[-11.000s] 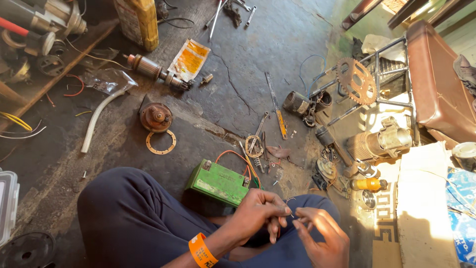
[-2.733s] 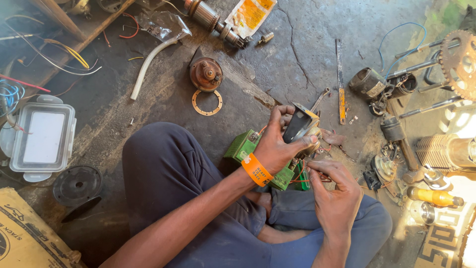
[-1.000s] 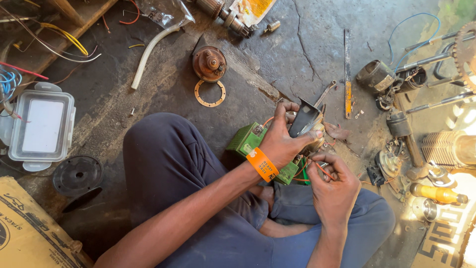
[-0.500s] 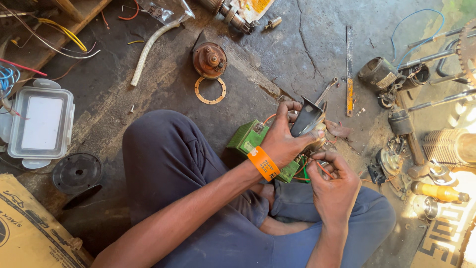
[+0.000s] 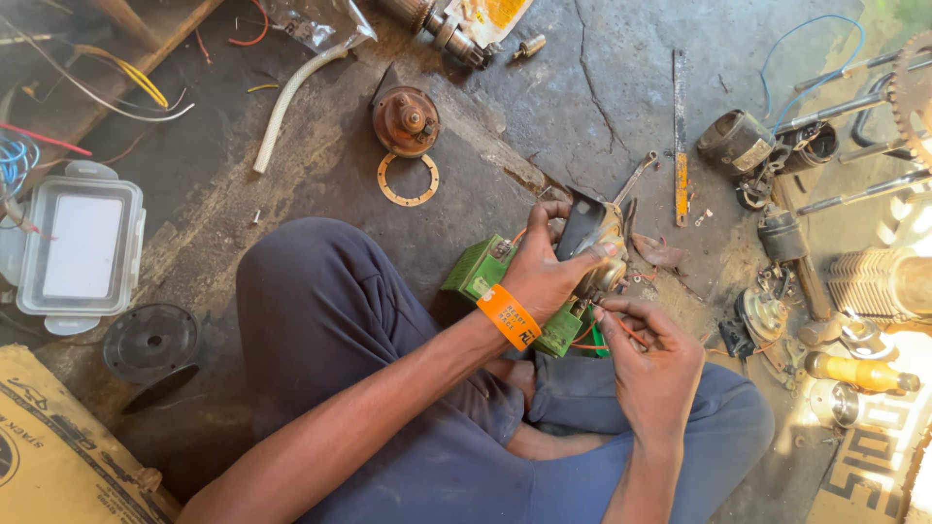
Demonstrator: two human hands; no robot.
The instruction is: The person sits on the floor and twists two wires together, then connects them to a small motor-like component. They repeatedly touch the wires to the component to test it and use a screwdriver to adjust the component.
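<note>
Unmoved, left hand (image 5: pixel 546 277) fingers (image 5: pixel 555 212) clamp metal part (image 5: pixel 594 238).

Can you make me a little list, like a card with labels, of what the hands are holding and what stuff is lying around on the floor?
left hand: grips a small dark and metal part
right hand: pinches a thin red wire just under that part
under the hands: green box on the floor
wrist: orange band
floor, above knee: rusty round part, flat ring
left side: clear plastic box, black disc
</note>
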